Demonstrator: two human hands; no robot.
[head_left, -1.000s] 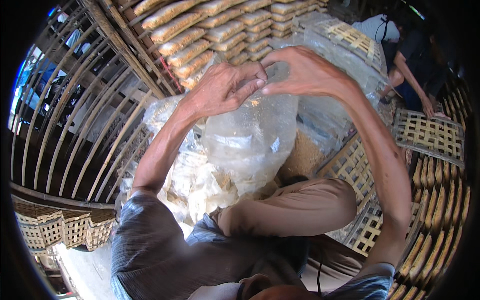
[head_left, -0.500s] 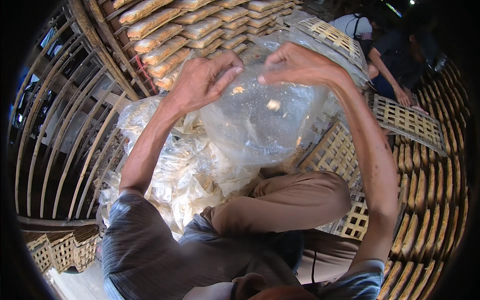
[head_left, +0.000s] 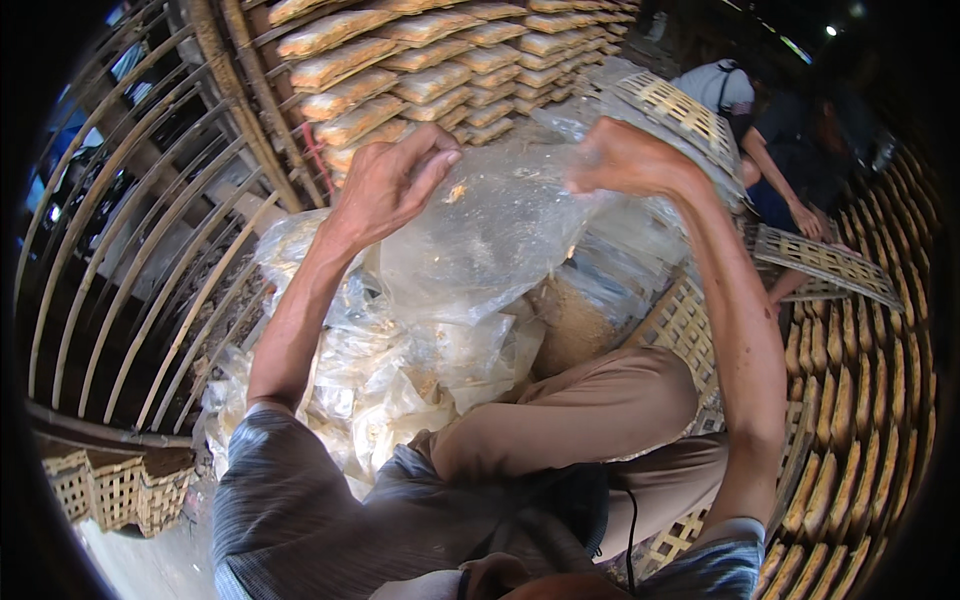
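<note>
A clear plastic sheet hangs between my two hands, with small tan crumbs stuck to it. My left hand is closed, its thumb and fingers pinching the sheet's upper left corner. At the upper right, my right hand is closed on the other corner; its fingertips are slightly blurred. Below the sheet and to the left lies a crumpled heap of used plastic sheets, dusted with crumbs. Flatter plastic sheets lie to the right of it.
Slabs on slatted racks are stacked ahead, and more slab rows line the right. Woven bamboo trays lie beside my knee. A bamboo frame stands left. At the far right a co-worker's hand is by a woven tray.
Both hands and the sheet sit lower in view, with the sheet shifted left and my hands farther apart. A pale crumb has left the sheet. The co-worker's tray has tilted.
</note>
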